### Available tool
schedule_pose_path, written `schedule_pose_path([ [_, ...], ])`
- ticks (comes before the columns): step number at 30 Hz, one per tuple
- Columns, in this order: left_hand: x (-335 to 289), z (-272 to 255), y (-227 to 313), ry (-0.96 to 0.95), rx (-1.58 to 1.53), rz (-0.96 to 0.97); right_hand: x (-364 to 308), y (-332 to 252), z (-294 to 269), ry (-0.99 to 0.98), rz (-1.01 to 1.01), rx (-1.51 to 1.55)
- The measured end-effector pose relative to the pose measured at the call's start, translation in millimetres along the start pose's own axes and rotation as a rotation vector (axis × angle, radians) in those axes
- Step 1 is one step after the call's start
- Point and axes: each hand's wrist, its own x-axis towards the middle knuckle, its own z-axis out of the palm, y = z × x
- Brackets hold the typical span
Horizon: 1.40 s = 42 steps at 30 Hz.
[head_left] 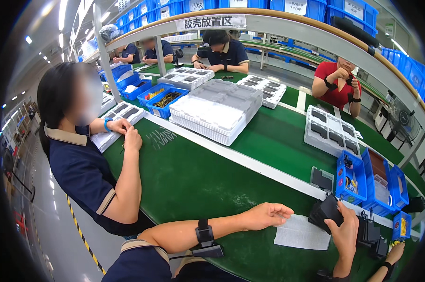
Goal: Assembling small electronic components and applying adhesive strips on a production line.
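Observation:
My right hand (345,231) grips a stack of flat black rectangular pieces (326,214), thumb on the near side and fingers behind. The stack is tilted above the far right corner of a white sheet (301,234) lying on the green table. To the left of it, my left hand (267,216) hovers with its fingers stretched loosely forward and nothing visible in them. A black device is strapped to my left wrist. Just behind the stack stands a small grey-and-black tray piece (322,179). More black pieces (368,231) with clips stand right of my right hand.
Blue bins (351,181) line the right side. A co-worker's hand (394,253) reaches yellow bits by a small blue bin (401,226). Stacked white trays (215,115) stand beyond the white divider. A co-worker (88,155) sits at left, near thin strips (162,137).

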Motion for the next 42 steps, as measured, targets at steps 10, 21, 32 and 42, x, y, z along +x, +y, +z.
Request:
schedule_pose_path([
  [10,-3.6,5.4,16.0,0.082,-0.005,-0.081,-7.6,-20.0,4.5,0.22,-0.243,-0.214],
  [21,-6.5,3.7,15.9,0.176,-0.01,-0.04,-23.6,-55.8,53.7,-0.108,-0.709,-0.079],
  [32,-18.8,29.3,26.1,0.24,0.361,0.117,-24.1,-45.9,52.8,-0.1,0.185,0.934],
  [42,-18.9,31.2,22.9,0.199,0.299,0.168,-30.9,-43.2,47.1,-0.148,0.141,1.054],
])
